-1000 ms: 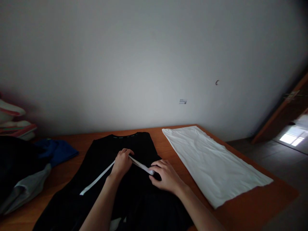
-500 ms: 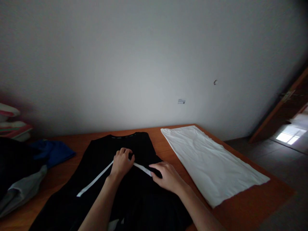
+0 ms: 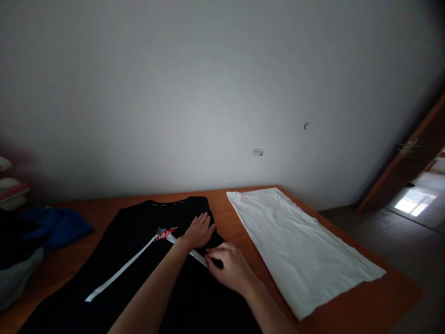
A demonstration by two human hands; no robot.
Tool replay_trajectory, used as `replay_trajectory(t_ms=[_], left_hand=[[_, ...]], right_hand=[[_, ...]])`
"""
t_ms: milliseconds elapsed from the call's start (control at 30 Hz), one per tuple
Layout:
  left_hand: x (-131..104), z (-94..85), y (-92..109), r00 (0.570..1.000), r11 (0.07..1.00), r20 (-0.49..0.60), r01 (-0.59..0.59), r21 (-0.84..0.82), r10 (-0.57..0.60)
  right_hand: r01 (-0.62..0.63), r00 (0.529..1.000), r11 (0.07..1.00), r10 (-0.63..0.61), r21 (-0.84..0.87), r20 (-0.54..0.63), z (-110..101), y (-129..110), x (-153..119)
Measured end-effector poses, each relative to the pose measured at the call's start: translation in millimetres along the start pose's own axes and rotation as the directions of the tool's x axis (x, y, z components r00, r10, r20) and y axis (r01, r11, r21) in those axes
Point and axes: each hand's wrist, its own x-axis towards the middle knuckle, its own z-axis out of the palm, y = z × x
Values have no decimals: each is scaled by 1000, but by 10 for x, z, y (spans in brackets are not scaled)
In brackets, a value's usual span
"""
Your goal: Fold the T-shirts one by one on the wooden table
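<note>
A black shirt (image 3: 139,222) lies spread on the wooden table, its neckline toward the wall. On its chest is a red and blue star print (image 3: 163,233) with white letters. Two white strips run down from the print, the left strip (image 3: 121,269) reaching lower left and the right strip (image 3: 199,258) slanting toward my right hand. My left hand (image 3: 200,230) lies flat on the shirt's upper right part, fingers extended. My right hand (image 3: 227,264) pinches the shirt at the end of the right strip, near the shirt's right edge.
A white cloth (image 3: 295,246) lies flat on the table (image 3: 375,297) at the right. Blue fabric (image 3: 59,227) and a grey cloth (image 3: 21,278) lie at the left, with stacked items (image 3: 14,190) behind. A door (image 3: 399,157) stands at the far right.
My left hand has moved right and flattened, uncovering the star print. My right hand has closed its thumb and finger at the strip's end. The view has shifted slightly.
</note>
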Motion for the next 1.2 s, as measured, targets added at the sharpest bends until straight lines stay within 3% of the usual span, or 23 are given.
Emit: replay_trajectory(t_ms=[167, 333, 500, 667, 867, 1200], left_hand=[[295, 44, -131, 993, 992, 14, 120, 39, -121], [458, 56, -226, 987, 987, 17, 158, 37, -159], [467, 41, -236, 985, 985, -41, 170, 34, -168], [383, -59, -106, 975, 986, -163, 160, 46, -151], [146, -121, -40, 998, 999, -69, 7, 53, -3], [-721, -438, -375, 999, 993, -22, 41, 106, -39]], right_hand=[[-51, 998, 998, 50, 39, 33, -13, -17, 4], [-114, 992, 993, 112, 30, 62, -38, -56, 13], [-123, 990, 992, 124, -21, 62, -49, -55, 34], [-126, 992, 991, 125, -49, -15, 6, 26, 57], [-35, 998, 999, 34, -16, -50, 59, 58, 59], [-18, 999, 997, 20, -73, 24, 128, 117, 26]])
